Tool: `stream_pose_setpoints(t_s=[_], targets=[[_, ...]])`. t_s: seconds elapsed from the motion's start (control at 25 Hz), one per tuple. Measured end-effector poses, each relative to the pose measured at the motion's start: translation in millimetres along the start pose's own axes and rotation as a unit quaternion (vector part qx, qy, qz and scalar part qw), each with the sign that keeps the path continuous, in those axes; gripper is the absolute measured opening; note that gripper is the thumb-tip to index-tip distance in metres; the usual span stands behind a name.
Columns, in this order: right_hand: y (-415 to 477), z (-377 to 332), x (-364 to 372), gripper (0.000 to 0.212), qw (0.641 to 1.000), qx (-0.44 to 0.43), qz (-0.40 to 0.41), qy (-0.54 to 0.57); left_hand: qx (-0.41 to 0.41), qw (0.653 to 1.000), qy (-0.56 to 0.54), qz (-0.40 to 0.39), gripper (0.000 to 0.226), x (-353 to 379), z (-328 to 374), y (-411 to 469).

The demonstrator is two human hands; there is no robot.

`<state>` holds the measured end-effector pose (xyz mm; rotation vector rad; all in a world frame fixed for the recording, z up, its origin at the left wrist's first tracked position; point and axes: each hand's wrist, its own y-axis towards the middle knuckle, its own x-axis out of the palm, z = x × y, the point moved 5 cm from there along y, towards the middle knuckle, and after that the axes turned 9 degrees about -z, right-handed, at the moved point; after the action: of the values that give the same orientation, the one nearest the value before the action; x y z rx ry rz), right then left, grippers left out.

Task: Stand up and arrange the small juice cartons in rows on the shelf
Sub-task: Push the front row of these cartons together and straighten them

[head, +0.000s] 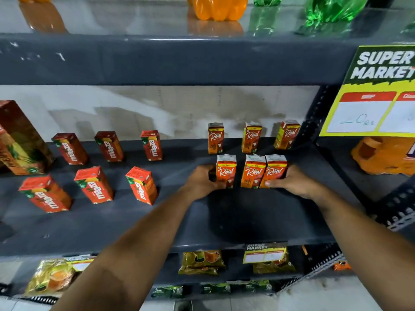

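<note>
Three small orange "Real" juice cartons stand upright in a front row on the dark grey metal shelf (224, 221), toward its right end. The left carton of the front row (226, 171) stands a little apart from the other two. The middle carton (253, 171) and the right carton (274, 171) touch each other side by side.

The left hand (202, 182) lies against the left side of the left carton, and its fingers curl around that side; the tips are hidden behind the carton. The right hand (294, 181) presses on the right side of the right carton, with the thumb (272, 183) laid across the lower front of it and the other fingers together behind.

Behind this row, near the back wall of the shelf, three more "Real" cartons (251, 138) stand upright, well apart from each other.

On the left half of the same shelf six small red "Maaza" cartons (94, 184) stand in two rows of three. At the left edge a large tall red and yellow juice box (20, 140) stands.

At the right, a yellow and black "Super Market" price sign (377, 90) hangs from the upper shelf. On the shelf above stand an orange plastic bottle (220, 7) and a green plastic bottle (332, 7).
</note>
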<state>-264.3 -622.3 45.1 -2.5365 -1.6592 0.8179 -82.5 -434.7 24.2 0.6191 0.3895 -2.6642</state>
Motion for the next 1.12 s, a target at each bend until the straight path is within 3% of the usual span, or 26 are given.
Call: stream_pose_setpoints(t_s=[0.44, 0.8, 1.12], targets=[[2, -1, 10, 0.065, 1.0, -0.011, -0.007, -0.024, 0.023, 0.996, 0.027, -0.081, 0.067, 27, 12, 21], [-9, 3, 17, 0.064, 0.998, -0.043, 0.017, -0.032, -0.024, 1.0, 0.009, -0.013, 0.067, 40, 13, 12], [-64, 35, 22, 0.054, 0.996, -0.036, 0.033, -0.076, 0.003, 1.0, 0.005, 0.02, 0.069, 86, 24, -40]])
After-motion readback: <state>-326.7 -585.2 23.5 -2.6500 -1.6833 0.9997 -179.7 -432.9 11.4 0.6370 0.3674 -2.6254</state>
